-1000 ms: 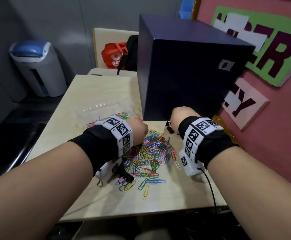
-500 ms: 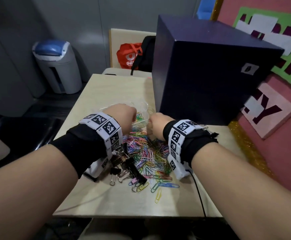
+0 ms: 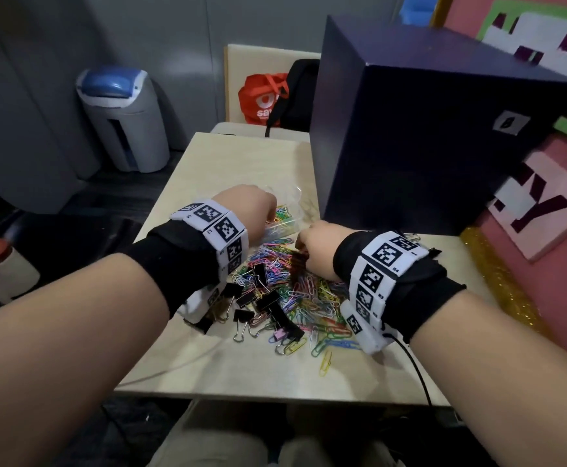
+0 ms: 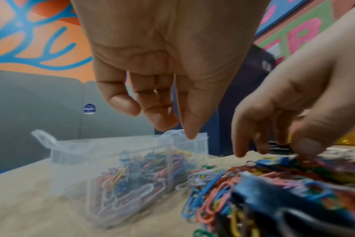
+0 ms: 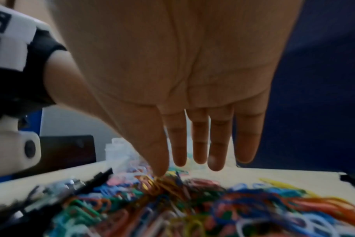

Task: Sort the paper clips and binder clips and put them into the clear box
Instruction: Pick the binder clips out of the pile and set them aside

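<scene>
A pile of coloured paper clips lies on the pale table, with black binder clips at its near left side. The clear box stands just beyond the pile and has several paper clips in one compartment. My left hand hangs over the box with loosely curled fingers and nothing in them. My right hand reaches down onto the far edge of the pile. Its fingers are straight and its thumb tip touches orange clips.
A tall dark blue box stands on the table right behind my right hand. A pink board lines the right side. The table's near edge is close, and a black cable hangs from my right wrist. A grey bin stands on the floor at the left.
My left hand went from the pile up to the clear box. My right hand came left from beside the dark box, passed the clear box, and now rests on the pile.
</scene>
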The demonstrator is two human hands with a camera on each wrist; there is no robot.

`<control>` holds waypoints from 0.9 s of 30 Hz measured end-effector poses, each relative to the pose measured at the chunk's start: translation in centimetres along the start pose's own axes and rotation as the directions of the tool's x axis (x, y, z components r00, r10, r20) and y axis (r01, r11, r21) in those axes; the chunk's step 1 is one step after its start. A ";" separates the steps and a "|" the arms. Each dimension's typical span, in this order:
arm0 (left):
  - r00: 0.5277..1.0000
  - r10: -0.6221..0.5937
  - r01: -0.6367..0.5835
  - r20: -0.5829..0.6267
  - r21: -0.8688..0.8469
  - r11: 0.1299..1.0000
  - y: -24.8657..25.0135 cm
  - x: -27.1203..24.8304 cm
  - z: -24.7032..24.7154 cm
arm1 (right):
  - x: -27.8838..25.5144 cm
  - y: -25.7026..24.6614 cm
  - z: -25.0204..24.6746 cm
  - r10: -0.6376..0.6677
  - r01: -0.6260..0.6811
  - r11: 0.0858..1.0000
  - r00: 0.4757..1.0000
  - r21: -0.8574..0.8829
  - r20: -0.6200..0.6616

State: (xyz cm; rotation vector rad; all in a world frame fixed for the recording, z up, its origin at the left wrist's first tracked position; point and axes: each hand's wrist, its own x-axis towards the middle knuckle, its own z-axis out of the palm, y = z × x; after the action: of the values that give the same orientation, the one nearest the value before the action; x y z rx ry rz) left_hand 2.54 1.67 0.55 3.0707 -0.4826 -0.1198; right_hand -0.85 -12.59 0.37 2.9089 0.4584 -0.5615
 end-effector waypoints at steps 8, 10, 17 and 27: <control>0.961 0.101 -0.123 0.258 0.071 0.990 0.1 -3.9 1.0 | -3.0 -4.3 0.8 -0.111 0.121 0.985 0.990 0.119 -0.084; 0.960 0.094 -0.117 0.266 0.072 0.991 0.0 -4.4 1.5 | -2.7 -5.1 1.5 -0.096 0.102 0.989 0.993 0.106 -0.066; 0.980 0.017 -0.017 0.199 -0.003 1.000 -0.2 -4.9 1.9 | -2.9 -5.4 2.0 -0.047 0.052 0.995 0.997 0.080 -0.069; 0.987 0.031 -0.017 0.157 -0.090 0.996 0.6 -4.5 -0.5 | -3.7 -1.2 1.3 0.113 -0.083 0.971 0.986 0.225 -0.122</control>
State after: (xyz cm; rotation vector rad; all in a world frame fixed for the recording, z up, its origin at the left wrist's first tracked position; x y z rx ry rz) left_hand -1.84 2.52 1.42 2.9815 -0.5057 -0.3764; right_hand -4.97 -12.66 0.53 3.1739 0.2814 -0.4289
